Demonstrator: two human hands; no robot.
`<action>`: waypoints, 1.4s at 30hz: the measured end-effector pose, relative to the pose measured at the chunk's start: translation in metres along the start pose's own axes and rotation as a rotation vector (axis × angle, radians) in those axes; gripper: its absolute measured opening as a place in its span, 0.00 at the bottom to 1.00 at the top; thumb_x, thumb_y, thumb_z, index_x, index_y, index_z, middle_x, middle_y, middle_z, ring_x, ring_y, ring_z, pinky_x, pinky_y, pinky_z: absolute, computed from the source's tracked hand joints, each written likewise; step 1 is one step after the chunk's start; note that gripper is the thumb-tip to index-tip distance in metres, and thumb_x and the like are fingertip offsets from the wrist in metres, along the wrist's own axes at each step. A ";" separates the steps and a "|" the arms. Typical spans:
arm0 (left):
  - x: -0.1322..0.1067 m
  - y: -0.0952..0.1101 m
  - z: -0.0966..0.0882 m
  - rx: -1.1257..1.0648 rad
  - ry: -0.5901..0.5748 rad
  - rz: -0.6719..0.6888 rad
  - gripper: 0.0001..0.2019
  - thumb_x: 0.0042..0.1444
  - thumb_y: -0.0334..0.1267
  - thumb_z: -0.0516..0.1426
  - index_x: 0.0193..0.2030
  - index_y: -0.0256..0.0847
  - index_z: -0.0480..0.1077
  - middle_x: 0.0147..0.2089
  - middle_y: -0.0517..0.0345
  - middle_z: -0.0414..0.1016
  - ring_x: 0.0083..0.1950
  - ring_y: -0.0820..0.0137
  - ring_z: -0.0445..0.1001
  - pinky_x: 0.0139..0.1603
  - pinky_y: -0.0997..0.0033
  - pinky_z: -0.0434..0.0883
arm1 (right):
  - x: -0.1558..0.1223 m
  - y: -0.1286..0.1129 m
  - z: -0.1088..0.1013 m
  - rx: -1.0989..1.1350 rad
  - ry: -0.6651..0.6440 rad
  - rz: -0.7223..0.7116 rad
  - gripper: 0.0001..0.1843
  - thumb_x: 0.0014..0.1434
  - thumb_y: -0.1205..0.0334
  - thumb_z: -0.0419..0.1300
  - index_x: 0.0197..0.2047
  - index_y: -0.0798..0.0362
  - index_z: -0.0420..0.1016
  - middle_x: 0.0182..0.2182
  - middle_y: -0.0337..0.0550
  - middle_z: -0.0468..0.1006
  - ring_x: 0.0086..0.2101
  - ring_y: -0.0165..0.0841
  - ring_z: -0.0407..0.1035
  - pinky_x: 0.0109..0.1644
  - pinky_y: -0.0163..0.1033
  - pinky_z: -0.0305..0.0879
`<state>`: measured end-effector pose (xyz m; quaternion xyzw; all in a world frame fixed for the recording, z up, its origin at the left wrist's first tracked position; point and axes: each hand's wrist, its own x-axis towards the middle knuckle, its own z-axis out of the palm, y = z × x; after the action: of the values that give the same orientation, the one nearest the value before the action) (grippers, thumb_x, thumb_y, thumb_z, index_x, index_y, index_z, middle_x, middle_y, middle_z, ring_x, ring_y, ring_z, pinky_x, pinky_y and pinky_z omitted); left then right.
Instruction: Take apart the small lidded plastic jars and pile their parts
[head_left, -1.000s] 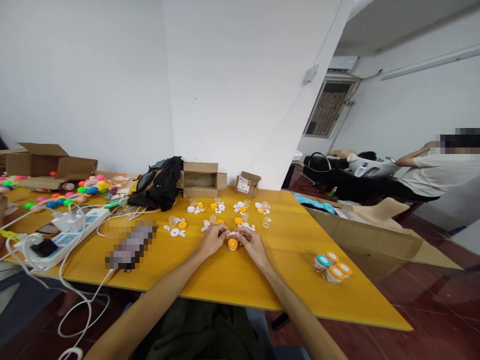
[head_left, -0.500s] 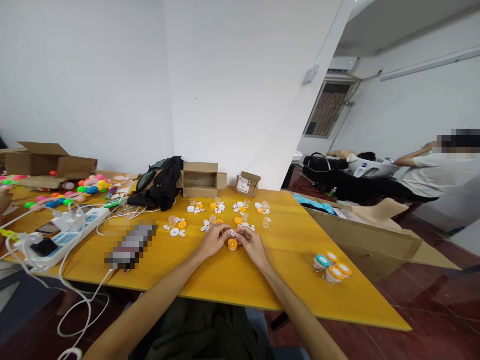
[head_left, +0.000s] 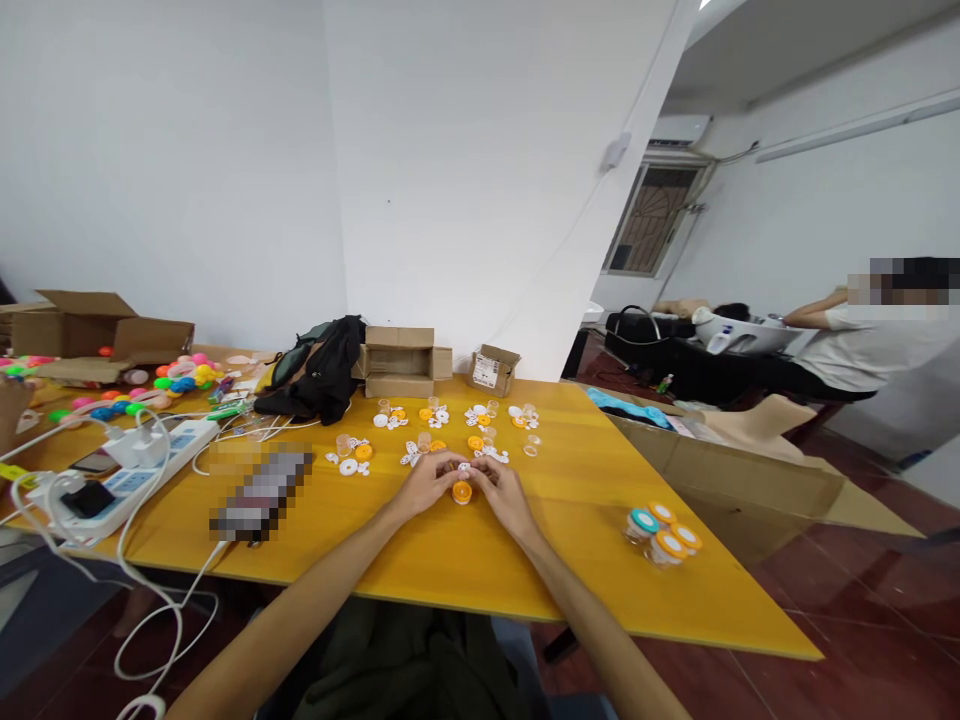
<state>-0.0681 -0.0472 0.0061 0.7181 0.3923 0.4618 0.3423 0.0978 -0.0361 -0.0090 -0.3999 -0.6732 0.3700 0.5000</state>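
My left hand [head_left: 427,484] and my right hand [head_left: 502,486] meet over the table, fingertips pinched together around a small white piece with dark spots [head_left: 464,467]. Fingers cover most of that piece. Directly below it, a round orange cap-like part [head_left: 462,492] stands on the table between my hands, close to my thumbs. Beyond my fingers lie small groups of clear cups [head_left: 424,441], orange rings [head_left: 475,443] and white spotted pieces [head_left: 411,452]. Left of my left hand sits another group with a white disc [head_left: 349,467] and an orange disc [head_left: 363,452].
Several clear jars with orange and teal lids [head_left: 667,535] stand at the table's right. A phone [head_left: 264,490] and a power strip [head_left: 154,475] with white cables lie left. Small cardboard boxes [head_left: 400,365] and a black bag [head_left: 322,370] line the wall. Another person sits far right.
My hands stay together in nearly the same place, with small finger shifts on the white piece. The orange part shows slightly more of its top. The view has shifted slightly.
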 end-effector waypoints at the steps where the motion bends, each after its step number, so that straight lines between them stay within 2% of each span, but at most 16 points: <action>1: 0.000 0.000 0.000 -0.002 -0.003 0.003 0.15 0.56 0.48 0.59 0.42 0.41 0.79 0.30 0.58 0.76 0.31 0.70 0.69 0.34 0.71 0.67 | 0.000 0.000 0.000 -0.008 0.002 -0.001 0.18 0.52 0.43 0.59 0.30 0.51 0.75 0.28 0.41 0.80 0.31 0.37 0.71 0.37 0.40 0.68; 11: 0.000 -0.005 0.000 -0.030 -0.014 -0.009 0.11 0.55 0.40 0.59 0.42 0.41 0.79 0.31 0.58 0.76 0.34 0.69 0.71 0.37 0.72 0.69 | 0.001 -0.001 -0.004 -0.089 -0.064 -0.045 0.21 0.57 0.43 0.54 0.25 0.50 0.72 0.21 0.38 0.73 0.25 0.35 0.65 0.32 0.38 0.62; 19: 0.000 -0.011 0.002 -0.076 -0.018 -0.017 0.09 0.55 0.39 0.60 0.40 0.40 0.78 0.35 0.56 0.78 0.36 0.68 0.73 0.40 0.70 0.71 | 0.000 -0.003 -0.004 -0.127 -0.035 -0.040 0.25 0.57 0.37 0.51 0.20 0.48 0.65 0.18 0.39 0.69 0.23 0.35 0.62 0.30 0.39 0.59; 24: 0.001 -0.013 0.002 -0.105 0.002 -0.019 0.09 0.56 0.40 0.59 0.39 0.38 0.78 0.35 0.55 0.78 0.34 0.69 0.73 0.38 0.70 0.70 | 0.000 -0.002 -0.002 -0.128 -0.004 -0.050 0.27 0.58 0.36 0.49 0.20 0.48 0.63 0.17 0.38 0.68 0.22 0.35 0.61 0.30 0.39 0.60; 27: 0.002 -0.011 0.000 -0.006 0.046 0.003 0.08 0.56 0.38 0.58 0.37 0.39 0.78 0.33 0.56 0.77 0.34 0.69 0.72 0.38 0.69 0.69 | 0.001 -0.001 -0.001 -0.120 0.001 -0.048 0.26 0.58 0.36 0.50 0.21 0.48 0.65 0.19 0.38 0.69 0.23 0.35 0.63 0.31 0.39 0.61; 33: 0.001 -0.007 0.000 0.299 0.120 0.061 0.10 0.58 0.31 0.54 0.37 0.43 0.78 0.36 0.55 0.76 0.40 0.65 0.73 0.46 0.66 0.69 | 0.002 0.004 -0.002 -0.104 0.109 -0.015 0.21 0.55 0.40 0.54 0.28 0.49 0.71 0.26 0.42 0.77 0.30 0.38 0.69 0.36 0.41 0.66; 37: 0.000 -0.010 0.002 0.494 0.086 0.038 0.14 0.59 0.27 0.50 0.38 0.42 0.77 0.38 0.53 0.75 0.41 0.65 0.73 0.47 0.66 0.69 | 0.002 0.008 -0.002 -0.124 0.172 0.000 0.15 0.53 0.47 0.56 0.30 0.49 0.71 0.29 0.45 0.79 0.31 0.39 0.72 0.39 0.43 0.68; 42: -0.001 -0.011 0.004 0.647 -0.003 -0.016 0.13 0.60 0.28 0.50 0.36 0.42 0.76 0.39 0.53 0.74 0.41 0.65 0.73 0.44 0.67 0.68 | 0.001 0.009 0.000 -0.233 0.138 -0.021 0.07 0.51 0.57 0.56 0.27 0.49 0.71 0.27 0.43 0.78 0.29 0.38 0.71 0.37 0.42 0.68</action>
<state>-0.0674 -0.0433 -0.0051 0.7871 0.5240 0.3094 0.1005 0.0990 -0.0310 -0.0170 -0.4728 -0.6795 0.2558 0.4992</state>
